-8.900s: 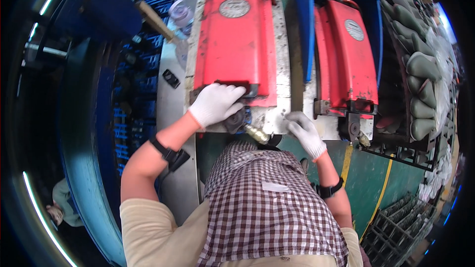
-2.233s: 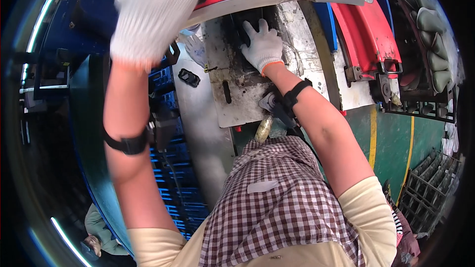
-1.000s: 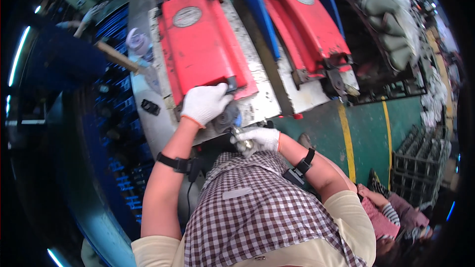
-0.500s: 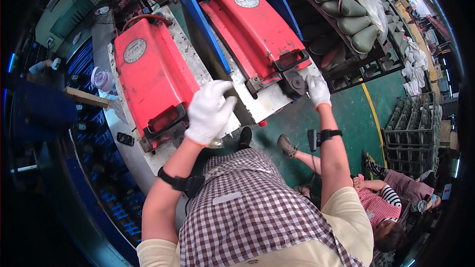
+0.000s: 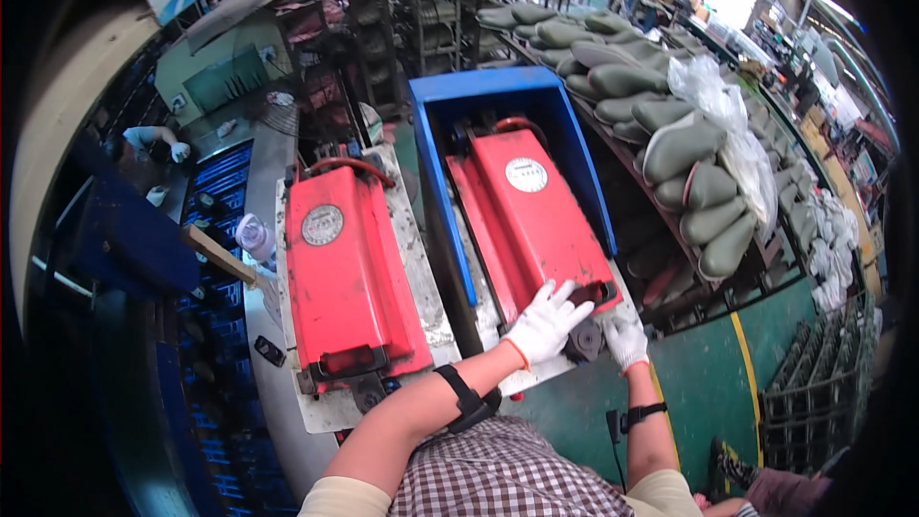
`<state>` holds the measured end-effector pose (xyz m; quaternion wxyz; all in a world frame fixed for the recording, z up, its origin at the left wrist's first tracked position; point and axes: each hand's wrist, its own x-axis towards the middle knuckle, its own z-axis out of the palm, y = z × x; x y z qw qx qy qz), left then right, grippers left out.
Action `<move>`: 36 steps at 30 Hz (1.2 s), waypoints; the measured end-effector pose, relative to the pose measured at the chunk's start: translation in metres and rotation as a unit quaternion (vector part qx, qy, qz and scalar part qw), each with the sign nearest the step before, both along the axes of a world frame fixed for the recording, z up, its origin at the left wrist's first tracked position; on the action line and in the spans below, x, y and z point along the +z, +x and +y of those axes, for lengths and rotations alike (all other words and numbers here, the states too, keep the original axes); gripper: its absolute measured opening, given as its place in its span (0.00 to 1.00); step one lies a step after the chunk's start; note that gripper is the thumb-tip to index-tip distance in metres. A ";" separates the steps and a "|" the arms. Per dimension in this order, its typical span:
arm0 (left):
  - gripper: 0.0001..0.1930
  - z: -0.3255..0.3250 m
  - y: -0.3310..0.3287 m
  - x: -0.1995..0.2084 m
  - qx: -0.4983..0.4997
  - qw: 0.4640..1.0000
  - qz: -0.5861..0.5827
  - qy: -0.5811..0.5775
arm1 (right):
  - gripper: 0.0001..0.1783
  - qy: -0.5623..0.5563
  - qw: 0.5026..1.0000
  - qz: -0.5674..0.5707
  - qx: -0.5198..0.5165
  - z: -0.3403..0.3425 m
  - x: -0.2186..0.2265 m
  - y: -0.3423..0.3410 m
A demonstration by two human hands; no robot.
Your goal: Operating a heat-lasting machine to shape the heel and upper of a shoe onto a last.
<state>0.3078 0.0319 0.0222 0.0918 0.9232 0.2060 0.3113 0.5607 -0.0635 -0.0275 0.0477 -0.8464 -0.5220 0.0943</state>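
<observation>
Two red metal machine covers stand side by side, the left cover (image 5: 349,278) and the right cover (image 5: 531,220), each with a round label and a black front handle. My left hand (image 5: 548,324), in a white glove, reaches across to the front of the right cover. Its fingers are spread, beside the black handle (image 5: 595,295). At the front right corner of that machine, my gloved right hand (image 5: 625,340) has its fingers curled in; what they hold, if anything, is hidden. Between my hands sits a dark round latch part (image 5: 584,340).
A blue metal housing (image 5: 488,84) surrounds the right machine's back and sides. To the right, a rack holds many grey-green shoe forms (image 5: 684,148) and clear plastic. A phone (image 5: 269,350) and a wooden bar (image 5: 218,254) lie on the left. Another person's gloved hand (image 5: 180,151) shows at far left.
My left hand has moved from the left machine's front across to the right cover. The right hand stays at the same corner. My view has tilted up, showing more of the background.
</observation>
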 end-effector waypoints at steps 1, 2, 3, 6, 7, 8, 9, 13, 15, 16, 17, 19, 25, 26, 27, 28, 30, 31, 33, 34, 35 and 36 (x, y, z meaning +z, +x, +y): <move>0.27 0.001 0.004 -0.005 0.011 1.000 0.023 -0.003 | 0.26 -0.015 1.000 0.011 -0.012 0.001 0.000 0.001; 0.26 0.001 0.007 -0.009 0.013 1.000 0.013 -0.020 | 0.26 -0.013 1.000 0.018 0.005 0.001 -0.001 0.000; 0.26 0.002 0.009 -0.013 0.020 1.000 0.004 -0.010 | 0.26 -0.012 1.000 0.013 -0.024 0.002 -0.001 -0.001; 0.24 0.001 0.011 -0.019 0.031 0.999 0.017 -0.029 | 0.26 -0.024 0.996 0.006 -0.086 0.002 0.001 -0.012; 0.24 0.000 0.010 -0.019 0.037 0.999 -0.001 -0.021 | 0.26 -0.036 0.992 0.004 -0.117 0.002 0.001 -0.015; 0.24 -0.001 0.010 -0.019 0.033 0.999 0.006 -0.017 | 0.26 -0.026 0.993 0.001 -0.116 0.002 0.003 -0.018; 0.24 0.000 0.009 -0.018 0.030 0.999 0.016 -0.015 | 0.26 -0.029 0.992 0.004 -0.119 0.003 0.004 -0.019; 0.24 0.000 0.007 -0.013 0.027 0.999 0.031 -0.009 | 0.26 -0.031 0.991 0.018 -0.127 0.003 0.006 -0.018; 0.25 0.000 0.007 -0.011 0.024 0.999 0.036 -0.012 | 0.26 -0.033 0.992 0.019 -0.120 0.002 0.005 -0.016; 0.25 0.001 0.007 -0.011 0.022 0.999 0.039 -0.021 | 0.27 -0.021 0.993 0.020 -0.113 0.001 0.005 -0.016; 0.26 0.001 0.007 -0.012 0.019 0.998 0.050 -0.036 | 0.27 -0.016 0.994 0.021 -0.107 -0.001 0.004 -0.016; 0.26 0.001 0.007 -0.012 0.021 0.999 0.033 -0.023 | 0.26 -0.004 0.994 0.024 -0.103 -0.002 0.004 -0.016; 0.25 0.000 0.007 -0.011 0.020 0.999 0.024 -0.020 | 0.25 0.018 0.995 0.027 -0.099 -0.004 0.007 -0.019; 0.25 0.000 0.006 -0.010 0.021 0.999 0.029 -0.023 | 0.25 0.016 0.994 0.024 -0.103 -0.004 0.008 -0.020; 0.25 0.000 0.006 -0.010 0.021 0.999 0.023 -0.020 | 0.25 0.018 0.995 0.025 -0.100 -0.004 0.009 -0.020; 0.25 0.000 0.006 -0.009 0.021 0.999 0.025 -0.022 | 0.25 0.020 0.994 0.026 -0.104 -0.004 0.010 -0.021; 0.25 -0.001 0.006 -0.008 0.022 0.999 0.028 -0.026 | 0.25 0.019 0.994 0.027 -0.108 -0.004 0.011 -0.023; 0.25 -0.001 0.005 -0.008 0.023 0.999 0.022 -0.023 | 0.24 0.021 0.993 0.026 -0.110 -0.004 0.011 -0.023; 0.25 -0.001 0.005 -0.008 0.024 0.999 0.012 -0.020 | 0.24 0.022 0.993 0.024 -0.113 -0.004 0.012 -0.025; 0.25 -0.002 0.005 -0.008 0.024 0.999 0.009 -0.019 | 0.24 0.027 0.993 0.023 -0.113 -0.004 0.011 -0.025; 0.25 -0.002 0.005 -0.009 0.024 1.000 0.009 -0.017 | 0.24 0.027 0.993 0.018 -0.116 -0.004 0.011 -0.025; 0.25 -0.001 0.006 -0.010 0.023 0.999 0.016 -0.020 | 0.24 0.031 0.993 0.021 -0.114 -0.004 0.011 -0.025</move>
